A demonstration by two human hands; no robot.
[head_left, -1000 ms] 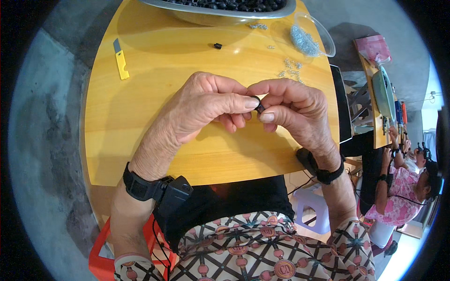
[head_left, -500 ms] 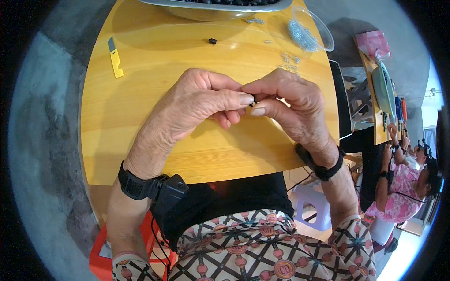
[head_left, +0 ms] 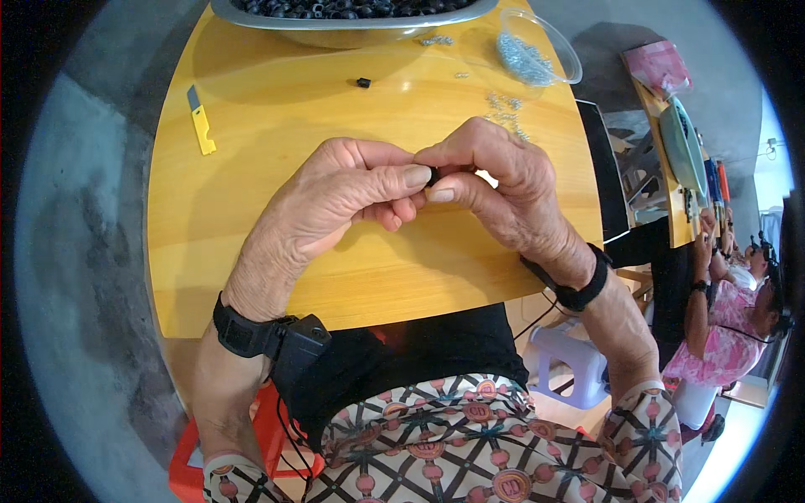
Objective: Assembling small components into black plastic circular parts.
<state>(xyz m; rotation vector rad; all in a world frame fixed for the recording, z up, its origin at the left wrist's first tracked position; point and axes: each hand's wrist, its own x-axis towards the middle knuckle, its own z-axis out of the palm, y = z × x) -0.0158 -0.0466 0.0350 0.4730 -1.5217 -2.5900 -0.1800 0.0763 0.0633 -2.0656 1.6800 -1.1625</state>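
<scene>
My left hand (head_left: 344, 197) and my right hand (head_left: 495, 189) meet over the middle of a yellow wooden table (head_left: 251, 218). Both pinch one small black part (head_left: 433, 177) between thumbs and fingertips; most of it is hidden by the fingers. Each wrist wears a black band, the left one with a black box and cable. Another small black part (head_left: 363, 82) lies loose on the table beyond my hands.
A metal bowl (head_left: 352, 21) full of black parts stands at the far edge. A clear plastic container (head_left: 537, 50) of small silvery pieces is at the far right, with some spilled beside it. A yellow utility knife (head_left: 201, 126) lies far left. Another person sits at the right.
My hands stay pinched together on the small part; they sit slightly lower and more central in view as my head shifted. Nothing was let go.
</scene>
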